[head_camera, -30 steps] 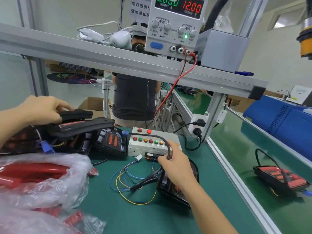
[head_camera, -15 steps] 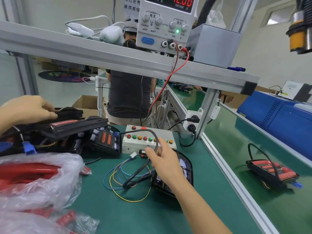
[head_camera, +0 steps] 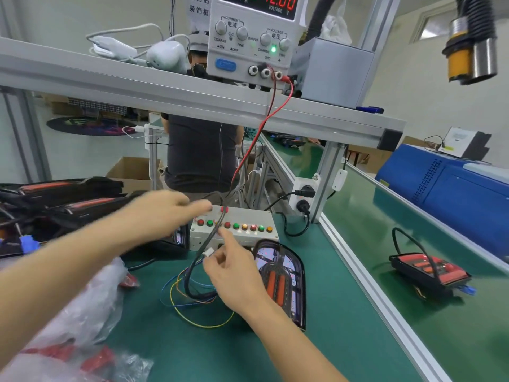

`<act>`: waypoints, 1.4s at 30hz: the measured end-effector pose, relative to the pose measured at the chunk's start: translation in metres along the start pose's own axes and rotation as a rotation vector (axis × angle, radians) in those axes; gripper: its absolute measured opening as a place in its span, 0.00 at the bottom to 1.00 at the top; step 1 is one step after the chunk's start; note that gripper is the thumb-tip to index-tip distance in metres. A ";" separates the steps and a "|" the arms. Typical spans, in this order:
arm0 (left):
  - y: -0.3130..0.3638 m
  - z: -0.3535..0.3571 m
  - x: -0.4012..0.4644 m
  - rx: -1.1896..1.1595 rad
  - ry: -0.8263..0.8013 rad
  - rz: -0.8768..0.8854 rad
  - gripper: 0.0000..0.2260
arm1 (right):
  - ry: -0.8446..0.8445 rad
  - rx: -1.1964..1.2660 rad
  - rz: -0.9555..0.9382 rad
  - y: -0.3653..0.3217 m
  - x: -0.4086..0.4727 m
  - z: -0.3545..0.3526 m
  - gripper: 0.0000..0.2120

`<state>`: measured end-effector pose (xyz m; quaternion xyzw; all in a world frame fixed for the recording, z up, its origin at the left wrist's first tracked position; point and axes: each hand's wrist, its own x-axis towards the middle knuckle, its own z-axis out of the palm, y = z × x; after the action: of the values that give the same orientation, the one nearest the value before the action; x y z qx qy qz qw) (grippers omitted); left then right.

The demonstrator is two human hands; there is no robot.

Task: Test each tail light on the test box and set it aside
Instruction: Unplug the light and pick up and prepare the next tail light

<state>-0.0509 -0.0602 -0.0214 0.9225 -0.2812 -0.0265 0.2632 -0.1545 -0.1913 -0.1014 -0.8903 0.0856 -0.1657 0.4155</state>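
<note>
Connector (head_camera: 208,252) pinched in your right hand (head_camera: 234,279) — test box (head_camera: 234,230) just beyond | left hand (head_camera: 162,213) nearer the buttons (blurred; grip unclear)

My left hand (head_camera: 165,213) is motion-blurred over the grey button-covered test box (head_camera: 248,230), so can't tell its grip. My right hand (head_camera: 234,274) hides part of the black red-striped tail light (head_camera: 286,282).

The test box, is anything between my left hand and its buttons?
Nothing visible blocks it. The left hand is blurred, fingertips already at the test box top row. The black cable crosses the box's front, to the right of those fingertips.
</note>
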 end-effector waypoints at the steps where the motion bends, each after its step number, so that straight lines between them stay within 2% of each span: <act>1: 0.011 0.016 0.003 -0.062 -0.041 -0.051 0.37 | -0.019 -0.026 -0.010 -0.001 -0.003 0.000 0.25; 4: 0.029 0.049 0.009 -0.421 -0.127 -0.104 0.29 | 0.023 -0.107 -0.050 0.007 -0.016 -0.009 0.20; 6: 0.033 0.064 0.004 -0.664 -0.199 -0.040 0.20 | 0.174 -0.141 -0.006 0.023 -0.022 -0.025 0.19; 7: 0.032 0.071 0.000 -0.712 -0.207 0.005 0.17 | 0.260 -0.189 0.048 0.035 -0.024 -0.036 0.19; 8: 0.030 0.077 -0.006 -0.693 -0.201 0.059 0.18 | 0.330 -0.247 0.131 0.049 -0.027 -0.047 0.20; 10: 0.024 0.087 -0.021 -0.535 -0.175 0.171 0.21 | 0.344 -0.291 0.371 0.077 -0.034 -0.069 0.27; 13: 0.007 0.101 -0.047 -0.205 -0.147 0.331 0.24 | 0.225 -0.093 0.638 0.102 -0.038 -0.084 0.34; 15: 0.001 0.108 -0.062 0.065 -0.149 0.394 0.28 | 0.204 0.071 0.666 0.106 -0.038 -0.083 0.29; 17: 0.000 0.110 -0.071 0.259 -0.170 0.414 0.31 | 0.195 0.212 0.629 0.100 -0.037 -0.082 0.18; 18: 0.001 0.110 -0.074 0.300 -0.174 0.409 0.32 | 0.187 0.241 0.602 0.095 -0.037 -0.081 0.16; 20: 0.006 0.112 -0.082 0.352 -0.149 0.391 0.32 | 0.210 0.130 0.508 0.086 -0.035 -0.078 0.17; 22: 0.006 0.115 -0.085 0.396 -0.130 0.339 0.29 | 0.275 -0.033 0.369 0.073 -0.030 -0.071 0.22; 24: 0.007 0.115 -0.090 0.490 -0.141 0.306 0.29 | 0.246 -0.134 0.274 0.057 -0.023 -0.060 0.18; 26: 0.007 0.111 -0.093 0.548 -0.054 0.472 0.31 | 0.176 -0.349 0.226 0.044 -0.019 -0.049 0.13; 27: 0.003 0.113 -0.094 0.543 0.037 0.551 0.27 | 0.161 -0.445 0.205 0.041 -0.017 -0.042 0.11; 28: 0.002 0.113 -0.097 0.521 0.081 0.601 0.18 | 0.160 -0.501 0.177 0.039 -0.017 -0.038 0.10; 29: 0.001 0.111 -0.100 0.520 0.101 0.619 0.14 | 0.163 -0.534 0.153 0.037 -0.017 -0.034 0.10; 31: -0.005 0.120 -0.100 0.609 0.090 0.652 0.15 | 0.156 -0.587 0.106 0.034 -0.015 -0.030 0.15; 34: -0.006 0.122 -0.103 0.680 0.063 0.706 0.13 | 0.224 -0.533 0.095 0.025 -0.010 -0.032 0.17; 37: -0.006 0.112 -0.107 0.664 0.056 0.679 0.11 | 0.367 -0.228 -0.132 0.010 -0.011 -0.023 0.14; 39: -0.010 0.094 -0.108 0.574 0.077 0.621 0.16 | 0.300 -0.236 -0.226 0.001 -0.009 -0.006 0.14; 42: -0.031 0.050 -0.095 0.511 0.288 0.533 0.15 | 0.086 -0.517 -0.098 -0.005 0.001 0.018 0.13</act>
<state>-0.1252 -0.0115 -0.0891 0.8474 -0.4684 0.2430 0.0592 -0.1469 -0.1756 -0.1080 -0.9620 0.0994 -0.1961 0.1618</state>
